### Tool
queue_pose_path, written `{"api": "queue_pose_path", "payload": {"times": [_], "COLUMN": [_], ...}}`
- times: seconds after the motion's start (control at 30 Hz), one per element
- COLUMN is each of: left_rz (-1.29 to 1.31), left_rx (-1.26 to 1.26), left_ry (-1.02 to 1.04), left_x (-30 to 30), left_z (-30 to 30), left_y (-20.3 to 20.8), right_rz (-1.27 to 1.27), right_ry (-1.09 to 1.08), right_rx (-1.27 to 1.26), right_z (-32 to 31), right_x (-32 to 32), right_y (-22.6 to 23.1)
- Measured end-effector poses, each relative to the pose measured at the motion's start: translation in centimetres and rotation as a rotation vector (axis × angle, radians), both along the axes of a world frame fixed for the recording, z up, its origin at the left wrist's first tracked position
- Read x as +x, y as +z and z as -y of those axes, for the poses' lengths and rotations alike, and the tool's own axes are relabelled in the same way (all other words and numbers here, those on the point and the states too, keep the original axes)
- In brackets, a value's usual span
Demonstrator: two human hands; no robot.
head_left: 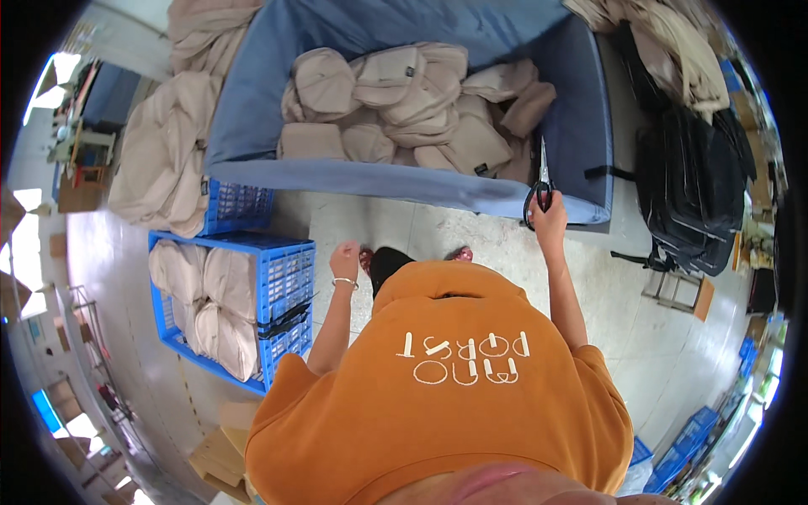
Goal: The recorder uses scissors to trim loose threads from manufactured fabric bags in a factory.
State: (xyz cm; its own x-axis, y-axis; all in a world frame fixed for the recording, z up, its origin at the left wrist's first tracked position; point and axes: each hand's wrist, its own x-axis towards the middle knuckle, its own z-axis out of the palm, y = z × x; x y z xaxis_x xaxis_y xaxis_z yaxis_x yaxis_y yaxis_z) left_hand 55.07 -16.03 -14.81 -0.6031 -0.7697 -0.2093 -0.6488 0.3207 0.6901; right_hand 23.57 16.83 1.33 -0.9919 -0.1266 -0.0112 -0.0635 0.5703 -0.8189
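Observation:
My right hand point(549, 217) grips a pair of scissors point(542, 181) by its black handles. The metal blades point away from me, over the near right edge of a large blue-grey fabric bin point(370, 178). Inside that bin lies a heap of beige backpacks point(412, 93). To the left, my left hand point(343, 259) hangs low with its fingers curled in, and nothing shows in it. A bracelet circles that wrist. The hand is apart from the blue plastic crate point(286, 282) beside it, which lies on its side with beige bundles point(227, 286) inside.
Beige bags point(164, 151) drape over another blue crate point(240, 206) at the left. Black backpacks point(694, 185) hang at the right, close to the bin. A small stool point(682, 290) stands below them. Cardboard boxes point(220, 454) sit on the floor at my lower left.

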Motion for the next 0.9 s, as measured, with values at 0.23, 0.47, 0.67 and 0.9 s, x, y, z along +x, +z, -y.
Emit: {"api": "queue_pose_path", "payload": {"times": [0.23, 0.47, 0.67, 0.9], "left_rz": [-0.262, -0.209, 0.017, 0.17], "left_rx": [0.105, 0.253, 0.32, 0.025], "left_ry": [-0.118, -0.582, -1.021, -1.259], "left_x": [-15.2, -31.0, -48.4, -70.1], "left_z": [-4.9, -7.0, -9.3, -13.4], "left_y": [7.8, 8.5, 0.9, -13.7], "right_rz": [-0.17, -0.179, -0.147, -0.055], "right_ry": [-0.158, -0.192, -0.482, -0.626], "right_rx": [0.169, 0.46, 0.479, 0.58], "right_z": [-6.5, -7.8, -6.3, -5.9], "right_x": [-8.8, -11.6, -11.7, -11.6], "right_y": [-4.8, -8.8, -8.3, -8.4]}}
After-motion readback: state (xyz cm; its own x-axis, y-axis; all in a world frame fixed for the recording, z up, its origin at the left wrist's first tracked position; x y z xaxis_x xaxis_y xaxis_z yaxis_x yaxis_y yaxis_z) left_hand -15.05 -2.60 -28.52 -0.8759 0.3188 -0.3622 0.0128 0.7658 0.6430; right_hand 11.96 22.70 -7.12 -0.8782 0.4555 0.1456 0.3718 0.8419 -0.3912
